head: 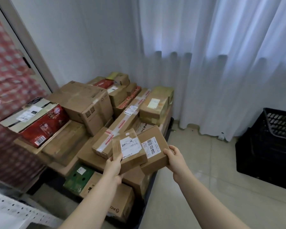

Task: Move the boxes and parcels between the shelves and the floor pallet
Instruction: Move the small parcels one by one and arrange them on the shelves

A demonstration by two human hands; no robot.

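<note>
A person's two bare hands take hold of parcels at the front of a heaped stack of cardboard boxes in the corner of a white-curtained room. The left hand (114, 166) grips a small brown cardboard parcel wrapped in clear tape with a torn white shipping label (130, 151), thumb on top and fingers (120, 176) curled beneath its near edge. The right hand (173, 156) grasps the near right corner of a flat brown cardboard box with a white barcode label (157, 156), its fingers (173, 148) wrapped over the edge. The small parcel overlaps the flat box's left side, and both are over the stack's front right corner; whether either rests on the boxes below cannot be told.

Behind them lies a long narrow brown box bound in red-and-white tape (127, 116), with a large plain brown carton (86, 104) to its left and a red printed carton with a white label (43, 124) further left. A green printed box (79, 177) sits low at the front. The stack stands on a dark floor pallet (169, 128) on pale floor tiles (205, 171). A black plastic lattice crate (271, 142) stands well apart at right, near the white curtain (221, 63).
</note>
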